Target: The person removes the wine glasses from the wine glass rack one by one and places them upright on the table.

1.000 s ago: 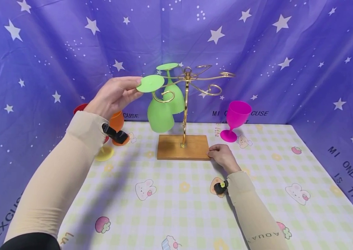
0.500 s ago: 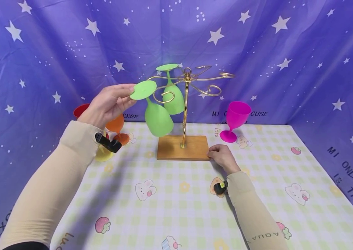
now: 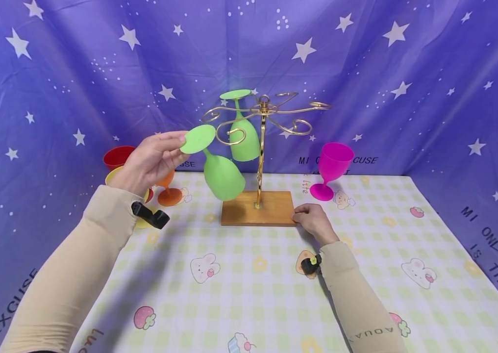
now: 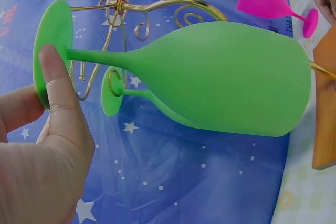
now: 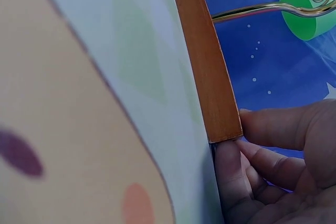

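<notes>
My left hand [image 3: 154, 157] pinches the foot of a green goblet [image 3: 224, 177] between thumb and fingers. The goblet hangs upside down and tilted, its bowl toward the lower right, apart from the rack's hooks. In the left wrist view the foot and stem of this green goblet [image 4: 226, 80] show clearly. A gold goblet rack [image 3: 261, 147] with curled arms stands on a wooden base [image 3: 271, 208]. Another green goblet [image 3: 245, 139] hangs upside down on a rear left arm. My right hand [image 3: 315, 221] holds the base's right front corner, fingertips on its edge in the right wrist view.
A magenta goblet [image 3: 336, 162] stands upright right of the rack. At the left, a red goblet [image 3: 118, 156], a yellow goblet [image 3: 114, 175] and an orange goblet [image 3: 169, 196] are partly hidden by my left arm. A checked cloth [image 3: 249, 304] covers the table; a starry curtain [image 3: 240, 44] hangs behind.
My left hand has drawn the green goblet left and down, away from the front left hook, and its tilt has grown. The right hand and rack have stayed put.
</notes>
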Demonstrator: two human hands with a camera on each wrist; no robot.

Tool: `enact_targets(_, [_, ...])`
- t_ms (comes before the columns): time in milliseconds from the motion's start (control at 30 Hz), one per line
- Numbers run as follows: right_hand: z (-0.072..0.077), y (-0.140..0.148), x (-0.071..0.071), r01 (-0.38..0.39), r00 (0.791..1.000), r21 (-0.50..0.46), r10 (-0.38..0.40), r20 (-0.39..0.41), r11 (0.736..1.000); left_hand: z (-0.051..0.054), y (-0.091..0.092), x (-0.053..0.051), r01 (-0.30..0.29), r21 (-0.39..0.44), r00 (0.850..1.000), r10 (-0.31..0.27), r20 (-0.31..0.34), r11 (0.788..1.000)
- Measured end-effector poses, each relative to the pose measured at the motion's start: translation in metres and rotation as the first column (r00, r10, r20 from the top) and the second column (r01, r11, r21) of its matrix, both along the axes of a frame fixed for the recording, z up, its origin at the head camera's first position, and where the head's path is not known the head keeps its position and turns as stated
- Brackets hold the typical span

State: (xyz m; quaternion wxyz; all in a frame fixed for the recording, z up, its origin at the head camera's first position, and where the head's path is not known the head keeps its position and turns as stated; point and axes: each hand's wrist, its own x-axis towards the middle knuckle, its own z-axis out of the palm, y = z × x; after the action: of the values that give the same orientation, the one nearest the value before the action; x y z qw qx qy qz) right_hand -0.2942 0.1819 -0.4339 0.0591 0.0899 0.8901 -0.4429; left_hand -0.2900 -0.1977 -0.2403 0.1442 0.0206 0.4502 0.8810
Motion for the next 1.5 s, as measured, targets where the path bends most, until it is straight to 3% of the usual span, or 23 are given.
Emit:
enact_targets(400, [0.001,0.002,0.001,-0.021,1.0,-0.054,0.021,-0.001,0.998,-0.028,0.006,0.006,0.039,0.026,0.999,-0.039,0.003,0.999])
enact_targets(600, [0.006,0.002,0.004,0.012,1.0,-0.119,-0.008,0.029,0.993,-0.039,0.013,0.009,0.037,0.0,0.999,-0.037,-0.005,0.999])
enact_targets(800, [0.014,-0.005,0.006,0.037,0.996,-0.209,-0.054,-0.077,0.977,-0.052,0.02,0.014,0.021,-0.039,1.0,-0.021,-0.01,0.999])
enact_targets(933, [0.025,-0.014,0.008,-0.014,0.986,-0.256,-0.029,-0.163,0.967,-0.061,0.026,0.018,0.027,-0.044,0.999,-0.028,-0.022,0.999])
enact_targets(1067, [0.037,-0.026,0.014,-0.091,0.978,-0.317,0.024,-0.209,0.944,-0.068,0.032,0.02,0.043,-0.042,0.999,-0.044,-0.032,0.998])
enact_targets(1233, [0.05,-0.04,0.023,-0.123,0.973,-0.392,0.034,-0.228,0.912,-0.072,0.038,0.023,0.063,-0.024,0.997,-0.064,-0.04,0.998])
enact_targets(1500, [0.057,-0.052,0.029,-0.143,0.985,-0.512,0.069,-0.161,0.847,-0.078,0.047,0.025,0.074,-0.002,0.996,-0.074,-0.051,0.997])
